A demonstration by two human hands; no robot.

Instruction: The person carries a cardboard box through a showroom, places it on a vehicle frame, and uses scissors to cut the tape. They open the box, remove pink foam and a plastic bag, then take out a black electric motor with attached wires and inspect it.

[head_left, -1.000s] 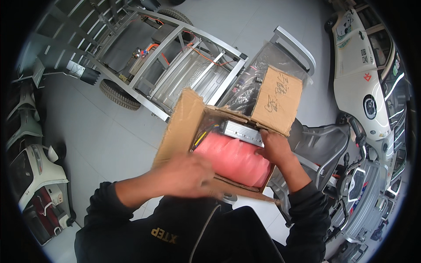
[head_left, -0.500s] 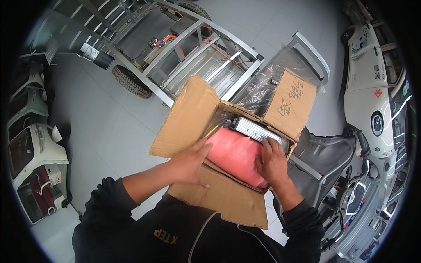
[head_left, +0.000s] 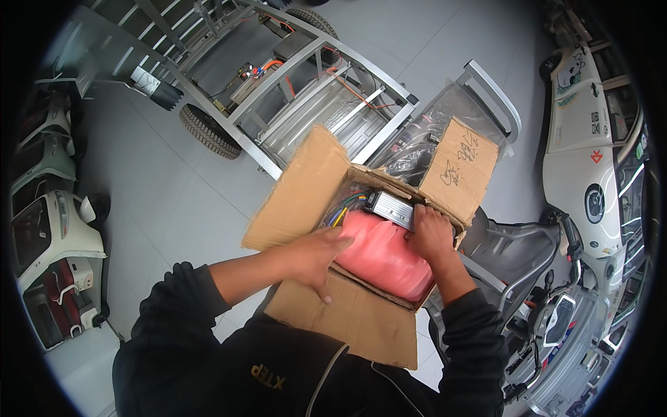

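An open cardboard box (head_left: pixel 372 316) is in front of me, flaps folded outward. Inside, a bundle in pink plastic wrap (head_left: pixel 379 254) fills the near part. Along the far inner wall lies a silver, ribbed metal motor controller (head_left: pixel 390 208), with coloured wires (head_left: pixel 340 212) at its left end. My right hand (head_left: pixel 432 235) reaches in from the right, fingers bent over the controller's right end and thumb on the near side; the fingertips are partly hidden. My left hand (head_left: pixel 316 257) rests at the box's left near corner, thumb and fingers apart, fingertips by the pink bundle.
Beyond the box stands a metal vehicle frame (head_left: pixel 278 90) with tyres (head_left: pixel 208 132) and exposed wiring. A plastic-wrapped part (head_left: pixel 410 146) and a grey seat (head_left: pixel 511 250) are at the right. Small vehicles line the left and right sides, including a white one (head_left: pixel 577 160).
My right hand has curled more tightly over the controller's right end. My left hand has shifted slightly right along the box edge. More of the wires shows.
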